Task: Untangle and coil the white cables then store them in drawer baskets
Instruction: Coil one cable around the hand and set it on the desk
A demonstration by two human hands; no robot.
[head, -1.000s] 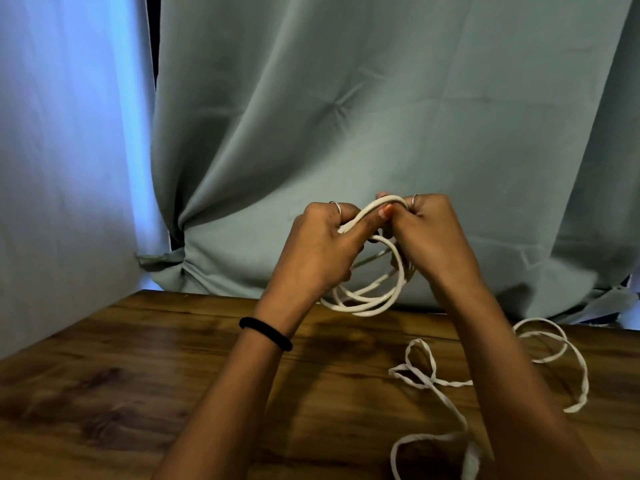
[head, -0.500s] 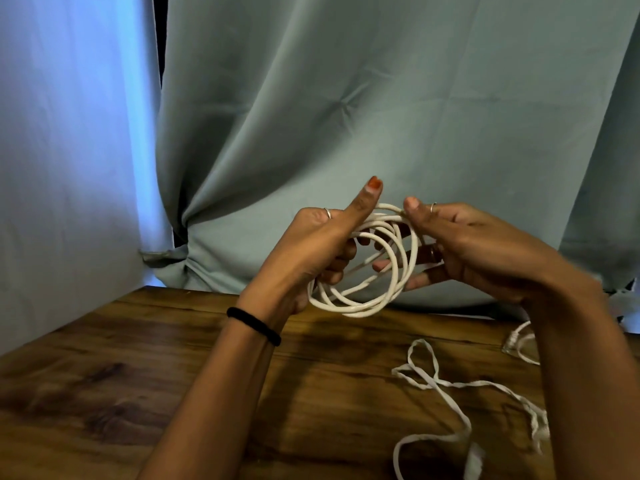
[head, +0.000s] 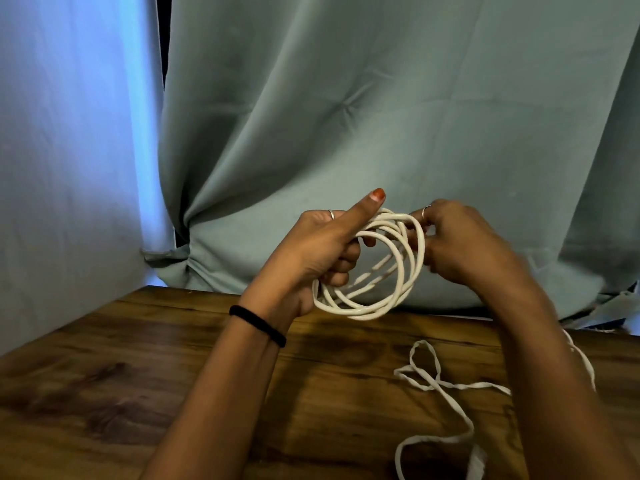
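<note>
1. a coil of white cable (head: 372, 268) is held up in the air above the far edge of the tabletop (head: 145, 368), in front of a grey-green curtain (head: 346, 116).
2. the left hand (head: 318, 251) is curled round the left side of the coil; the loops are gripped inside the fingers, while the thumb, with a red-painted nail, is stretched up along the top of the loops.
3. the right hand (head: 460, 244) is closed at the right side of the coil, its fingertips pinched on the outer loops; the hand is slightly blurred, so the exact finger placement cannot be told.
4. several round loops are seen stacked in the coil, with a thinner strand crossing its middle.
5. a black band (head: 258, 325) is worn on the left wrist; a ring is seen on each hand.
6. a loose white strand (head: 436, 386) is lying on the tabletop toward the near right corner, twisted into open loops and partly hidden by the right forearm.
7. a pale blue curtain (head: 69, 150) is hanging along the left edge.
</note>
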